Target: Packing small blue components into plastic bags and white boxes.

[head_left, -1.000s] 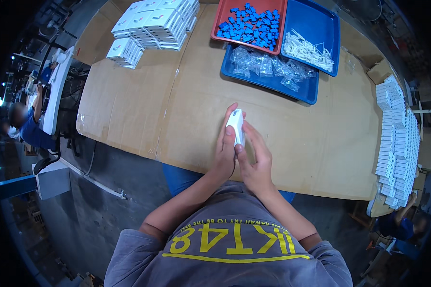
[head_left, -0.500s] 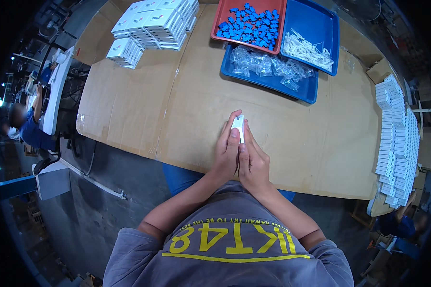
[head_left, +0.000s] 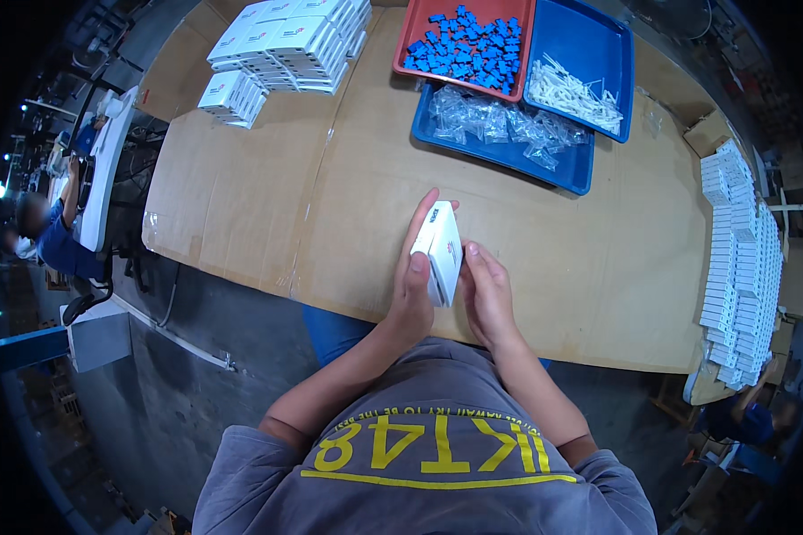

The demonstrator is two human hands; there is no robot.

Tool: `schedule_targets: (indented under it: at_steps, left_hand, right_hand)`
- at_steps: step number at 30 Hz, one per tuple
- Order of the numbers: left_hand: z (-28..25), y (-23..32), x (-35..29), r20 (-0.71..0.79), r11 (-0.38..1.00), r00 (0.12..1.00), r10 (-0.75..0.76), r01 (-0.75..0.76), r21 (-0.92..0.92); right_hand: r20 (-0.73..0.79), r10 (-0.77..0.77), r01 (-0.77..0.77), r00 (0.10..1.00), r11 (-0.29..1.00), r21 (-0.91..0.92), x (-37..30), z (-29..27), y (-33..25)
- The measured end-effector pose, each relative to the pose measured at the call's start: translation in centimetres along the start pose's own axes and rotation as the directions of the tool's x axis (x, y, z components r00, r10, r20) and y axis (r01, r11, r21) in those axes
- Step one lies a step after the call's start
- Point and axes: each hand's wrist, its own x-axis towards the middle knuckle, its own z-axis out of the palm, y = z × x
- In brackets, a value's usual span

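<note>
Over the near middle of the cardboard-covered table, my left hand (head_left: 411, 294) grips a flat white box (head_left: 446, 254) by its left side. The thumb presses its near left edge, and the fingers reach behind it. Tilted on edge, the box shows a small coloured mark on its broad face and dark print on its narrow side. Close to the right of the box is my right hand (head_left: 489, 290), its fingers loosely stretched upward with nothing visible in them. Its fingertips are near the box's right edge; whether they touch it I cannot tell.
Similar white boxes (head_left: 281, 45) are stacked at the far left. A red tray (head_left: 404, 62) of blue parts, a blue tray (head_left: 622, 89) of white sticks and another blue tray (head_left: 509, 160) of clear bags stand at the back. White stacks (head_left: 732, 267) line the right edge.
The white box, held edge-up between both palms before, has turned so its broad face shows. My right hand has come away from it to the right; my left hand keeps hold.
</note>
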Motion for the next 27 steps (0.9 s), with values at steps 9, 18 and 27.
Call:
schedule_targets:
  at_steps: [9,18,27]
  left_hand:
    - [-0.4,-0.5,-0.2,0.154,0.999,0.987,-0.044,0.041,0.021]
    - [-1.8,-1.9,-0.2,0.210,0.965,0.972,0.104,-0.150,0.214]
    - [-1.8,-1.8,-0.1,0.219,0.817,0.943,0.252,-0.328,0.475]
  right_hand:
    - [0.324,0.285,-0.423,0.902,0.730,0.537,-0.5,-2.2,1.2]
    - [0.214,0.283,-0.348,0.935,0.849,0.398,0.3,-2.2,0.6]
    - [-0.003,0.134,-0.134,0.991,0.991,-0.023,-2.1,2.6,-3.9]
